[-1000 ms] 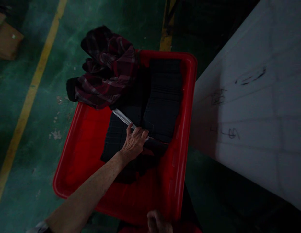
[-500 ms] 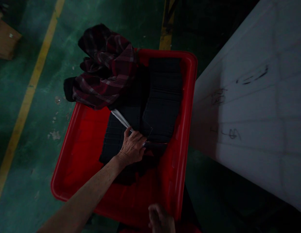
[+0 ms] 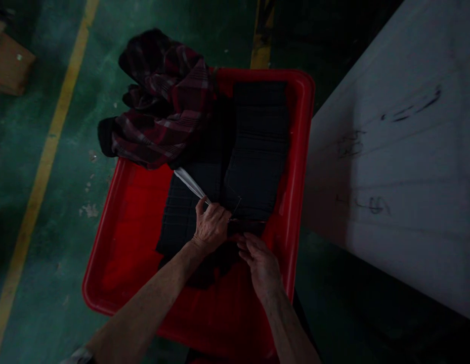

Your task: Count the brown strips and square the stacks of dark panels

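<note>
- White strip is gripped in left hand, over dark folded fabric in red tub.
- Right hand, fingers parted, has been advanced to fabric's near edge; two-handed handling is enabled.

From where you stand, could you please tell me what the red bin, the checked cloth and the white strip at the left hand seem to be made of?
Red bin: probably moulded plastic; smooth, rounded rim with a faint sheen.
Checked cloth: apparently soft woven fabric, matt, by its loose folds.
White strip: creased lengthwise, perhaps fabric or film; finish unclear.
</note>
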Tool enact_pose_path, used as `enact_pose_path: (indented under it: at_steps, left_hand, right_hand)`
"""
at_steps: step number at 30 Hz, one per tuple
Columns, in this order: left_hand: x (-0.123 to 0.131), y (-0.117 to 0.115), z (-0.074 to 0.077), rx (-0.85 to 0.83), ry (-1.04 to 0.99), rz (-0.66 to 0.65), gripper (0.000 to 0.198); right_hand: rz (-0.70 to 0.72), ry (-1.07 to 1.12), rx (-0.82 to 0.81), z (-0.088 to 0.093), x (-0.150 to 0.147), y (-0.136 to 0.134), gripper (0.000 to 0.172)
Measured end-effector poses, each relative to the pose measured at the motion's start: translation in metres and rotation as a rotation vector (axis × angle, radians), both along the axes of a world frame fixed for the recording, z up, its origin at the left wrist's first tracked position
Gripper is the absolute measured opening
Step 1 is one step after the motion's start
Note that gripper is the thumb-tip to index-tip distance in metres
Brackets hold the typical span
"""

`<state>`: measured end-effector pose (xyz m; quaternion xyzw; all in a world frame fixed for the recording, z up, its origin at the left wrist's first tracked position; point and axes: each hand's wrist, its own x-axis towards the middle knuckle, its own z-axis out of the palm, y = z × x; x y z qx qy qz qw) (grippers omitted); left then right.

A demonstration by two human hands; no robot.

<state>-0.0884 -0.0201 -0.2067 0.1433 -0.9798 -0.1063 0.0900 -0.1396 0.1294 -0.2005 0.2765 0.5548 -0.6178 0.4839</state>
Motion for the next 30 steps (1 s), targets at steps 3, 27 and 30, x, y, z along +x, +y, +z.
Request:
enact_pose_path:
  at_steps: [3, 27, 30]
  left_hand:
    - [-0.001, 0.001, 0.001, -0.006, 0.011, 0.005, 0.009]
    - [-0.003, 0.003, -0.009, -0.048, 0.061, -0.01, 0.013]
    - [-0.001, 0.002, -0.008, -0.037, 0.053, -0.046, 0.012]
  right_hand:
    - [-0.12, -0.035, 0.051, -0.001, -0.011, -0.01, 0.027]
    - [-0.25, 0.02, 0.323, -0.017, -0.029, -0.042, 0.01]
    - [-0.246, 0.041, 0.324, -0.019, -0.029, -0.044, 0.009]
